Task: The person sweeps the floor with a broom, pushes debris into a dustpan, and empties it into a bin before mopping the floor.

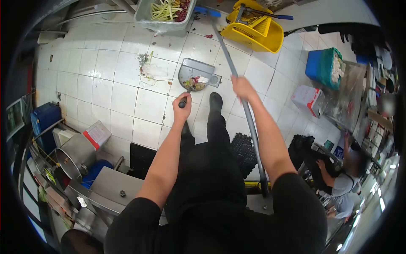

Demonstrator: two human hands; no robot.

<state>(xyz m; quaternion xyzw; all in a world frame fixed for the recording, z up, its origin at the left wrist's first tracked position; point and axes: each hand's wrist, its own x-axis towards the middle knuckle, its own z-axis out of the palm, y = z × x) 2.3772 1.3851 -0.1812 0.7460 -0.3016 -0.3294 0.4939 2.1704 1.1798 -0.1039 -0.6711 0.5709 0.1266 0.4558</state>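
My left hand [182, 108] is closed round the dark upright handle of a grey dustpan [198, 66], which rests on the floor in front of my boots. Vegetable scraps [194, 83] and a white piece lie in the pan. In my right hand [244, 88] is the long grey shaft of a broom [226, 55]. It slants from beside my right leg up to a blue head [207, 11], which touches the floor at the far side. A pile of wet scraps [148, 70] with clear plastic lies left of the dustpan.
A lined bin of vegetable trimmings [146, 21] and a yellow mop bucket [258, 36] stand ahead. At right are a blue crate [317, 63], a white-and-red box [305, 99] and a person [342, 184]. A large metal pot [76, 156] and a steel counter [116, 186] are at left.
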